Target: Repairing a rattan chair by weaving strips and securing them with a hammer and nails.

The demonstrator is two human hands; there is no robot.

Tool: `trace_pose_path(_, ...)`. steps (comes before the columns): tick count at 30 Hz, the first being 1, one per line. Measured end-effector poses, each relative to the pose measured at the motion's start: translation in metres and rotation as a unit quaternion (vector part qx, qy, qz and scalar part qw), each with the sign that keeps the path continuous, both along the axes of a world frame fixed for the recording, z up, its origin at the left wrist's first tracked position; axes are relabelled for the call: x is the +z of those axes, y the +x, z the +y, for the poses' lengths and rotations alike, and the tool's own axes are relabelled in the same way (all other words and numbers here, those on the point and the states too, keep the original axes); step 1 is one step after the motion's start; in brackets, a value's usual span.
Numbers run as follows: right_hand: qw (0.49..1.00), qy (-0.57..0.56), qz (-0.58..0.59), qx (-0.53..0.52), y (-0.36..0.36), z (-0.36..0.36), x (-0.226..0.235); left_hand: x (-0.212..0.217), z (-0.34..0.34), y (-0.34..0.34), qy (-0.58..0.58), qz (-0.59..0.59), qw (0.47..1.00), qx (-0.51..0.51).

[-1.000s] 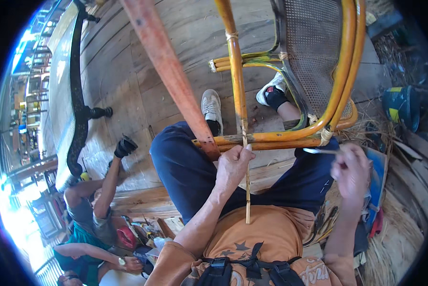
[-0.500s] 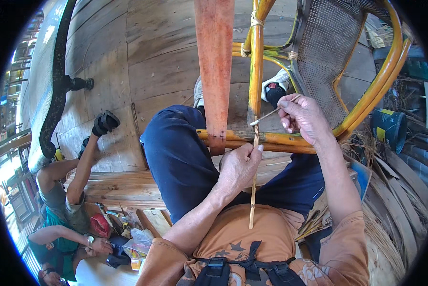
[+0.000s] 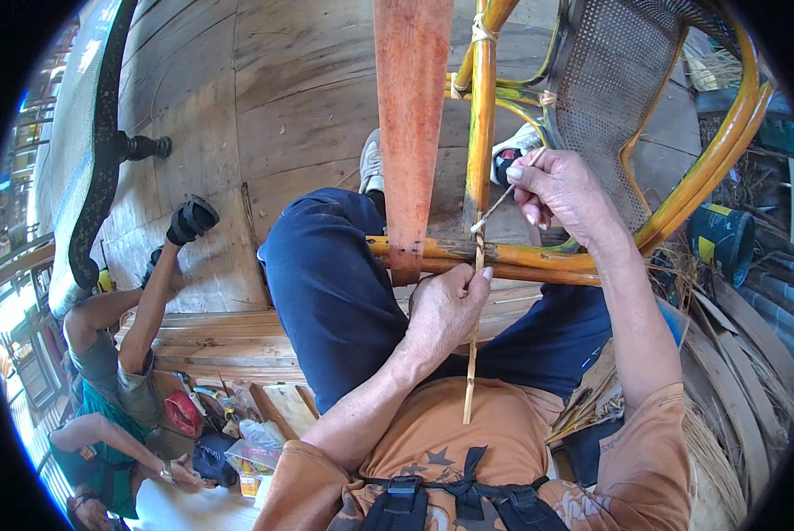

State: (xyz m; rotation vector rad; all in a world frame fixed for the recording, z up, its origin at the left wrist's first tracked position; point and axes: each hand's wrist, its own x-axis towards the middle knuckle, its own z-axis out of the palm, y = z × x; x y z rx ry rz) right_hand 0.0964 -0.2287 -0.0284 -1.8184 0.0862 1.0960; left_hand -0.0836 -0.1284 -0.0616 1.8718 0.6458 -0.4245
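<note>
Wooden floorboards [image 3: 308, 97] spread beneath the yellow chair rail [image 3: 539, 257]. At the rail's near side, the person's left hand [image 3: 446, 305] is closed on a narrow strip [image 3: 470, 372] crossing it; beyond the rail, the right hand [image 3: 574, 190] pinches a thin white-tipped stick [image 3: 501, 208].

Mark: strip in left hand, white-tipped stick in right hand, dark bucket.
Strip [image 3: 471, 372]: head view, on its length below the left hand [image 3: 446, 310].
White-tipped stick [image 3: 495, 207]: head view, on the shaft between its tip and the right hand [image 3: 563, 190].
Dark bucket [image 3: 724, 237]: head view, on its side wall.
</note>
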Motion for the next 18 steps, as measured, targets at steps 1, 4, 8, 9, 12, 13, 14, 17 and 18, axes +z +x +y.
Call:
trace_pose_path(1,1.0,-0.002,-0.009,0.009,-0.001,0.0,-0.002,0.001,0.0,0.0,0.001,0.004,1.0,-0.003)
trace_pose_path(4,1.0,0.0,-0.003,-0.006,0.002,-0.004,-0.015,0.002,0.0,0.001,0.0,-0.002,1.0,-0.006)
trace_pose_path(8,0.993,0.082,0.05,-0.066,0.002,-0.015,-0.028,0.001,0.001,0.001,0.0,-0.002,1.0,-0.004)
trace_pose_path(9,0.993,0.082,0.051,-0.065,0.0,-0.016,-0.028,0.001,0.001,0.001,0.001,-0.006,1.0,-0.004)
trace_pose_path(12,0.993,0.095,0.024,-0.06,-0.01,-0.023,-0.026,0.001,0.001,0.001,0.001,-0.009,1.0,-0.003)
trace_pose_path(13,0.992,0.108,0.011,-0.066,-0.013,-0.026,-0.025,0.001,0.001,0.001,0.0,-0.009,1.0,-0.003)
trace_pose_path(14,0.99,0.121,-0.002,-0.072,-0.016,-0.03,-0.024,0.002,0.001,0.001,0.001,-0.009,1.0,-0.003)
trace_pose_path(17,0.99,0.138,-0.019,-0.02,-0.02,-0.042,-0.024,0.002,0.002,0.001,-0.004,-0.004,1.0,-0.004)
trace_pose_path(18,0.99,0.14,-0.02,-0.02,-0.022,-0.044,-0.023,0.002,0.002,0.001,-0.004,-0.002,1.0,-0.006)
